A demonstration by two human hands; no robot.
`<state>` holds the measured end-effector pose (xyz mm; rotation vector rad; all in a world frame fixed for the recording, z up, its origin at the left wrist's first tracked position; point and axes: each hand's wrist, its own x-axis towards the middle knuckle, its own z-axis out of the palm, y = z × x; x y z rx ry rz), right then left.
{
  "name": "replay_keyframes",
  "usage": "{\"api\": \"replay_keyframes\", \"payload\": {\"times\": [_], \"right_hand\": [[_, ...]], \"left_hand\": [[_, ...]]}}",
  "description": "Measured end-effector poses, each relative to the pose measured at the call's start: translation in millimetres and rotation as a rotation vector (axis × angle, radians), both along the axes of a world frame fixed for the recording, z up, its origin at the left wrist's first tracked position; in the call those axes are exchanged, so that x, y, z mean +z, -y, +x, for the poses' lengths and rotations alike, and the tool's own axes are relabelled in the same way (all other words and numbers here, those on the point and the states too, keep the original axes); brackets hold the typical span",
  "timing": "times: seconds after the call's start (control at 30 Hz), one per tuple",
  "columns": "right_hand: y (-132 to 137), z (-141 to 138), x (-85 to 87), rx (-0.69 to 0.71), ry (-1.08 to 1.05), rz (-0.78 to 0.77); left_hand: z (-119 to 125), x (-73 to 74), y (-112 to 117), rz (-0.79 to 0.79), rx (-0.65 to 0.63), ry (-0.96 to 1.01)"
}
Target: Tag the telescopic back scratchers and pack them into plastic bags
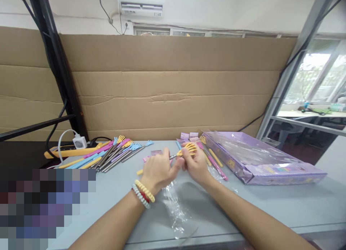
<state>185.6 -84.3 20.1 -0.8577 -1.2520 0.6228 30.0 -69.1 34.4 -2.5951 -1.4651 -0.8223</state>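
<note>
Between my two hands is a yellow back scratcher (190, 148) with a claw-shaped head and a metal rod. My left hand (160, 170), with coiled bands at the wrist, is closed around its rod; the yellow handle end pokes out to the left. My right hand (196, 166) grips it just by the claw head. Below my hands a clear plastic sleeve (175, 210) hangs down over the grey table. To the right of my right hand lie a pink back scratcher (218, 169) and a yellow one (215, 157). Small purple cards (185, 136) rest behind them.
A pile of colourful back scratchers (108, 156) lies at left, beside a yellow power strip (51, 154) with a white charger (79, 141). A purple box (286, 178) with a clear plastic cover stands at right. A cardboard wall (173, 84) closes off the back.
</note>
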Motion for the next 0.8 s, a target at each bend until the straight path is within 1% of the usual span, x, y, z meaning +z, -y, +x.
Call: {"api": "replay_keyframes", "payload": {"times": [0.1, 0.17, 0.23, 0.3, 0.37, 0.43, 0.47, 0.5, 0.57, 0.67, 0.73, 0.8], "right_hand": [[1, -9, -3.7, 0.108, -0.012, -0.059], [-1, -8, -4.9, 0.211, 0.000, -0.121], [-5, -2, -4.9, 0.293, -0.042, -0.179], [-9, 3, -3.1, 0.298, -0.150, -0.190], [-12, 6, 0.7, 0.241, -0.254, -0.167], [-16, 5, 5.8, 0.202, -0.309, -0.147], [-19, 2, 8.2, 0.210, -0.307, -0.150], [-22, -1, 10.5, 0.234, -0.273, -0.162], [-28, -9, 13.9, 0.264, -0.122, -0.193], [-40, -19, 15.4, 0.243, 0.120, -0.177], [-47, -22, 13.9, 0.272, 0.168, -0.140], [-52, -21, 11.2, 0.311, 0.127, -0.132]], "left_hand": [[10, -3.5, 5, 0.007, -0.060, 0.044], [11, -6.1, 2, 0.020, -0.079, 0.093], [9, -8.7, -3, 0.027, -0.111, 0.153], [8, -10.8, -9, 0.035, -0.159, 0.198], [8, -12.6, -13, 0.052, -0.200, 0.217], [10, -14.3, -16, 0.058, -0.205, 0.236], [11, -15.2, -17, 0.053, -0.201, 0.249], [11, -16.2, -18, 0.044, -0.199, 0.262], [11, -18.0, -21, 0.023, -0.203, 0.299], [6, -19.5, -26, 0.003, -0.187, 0.373], [1, -19.5, -29, 0.004, -0.161, 0.386], [-3, -18.5, -31, 0.001, -0.154, 0.364]]}}
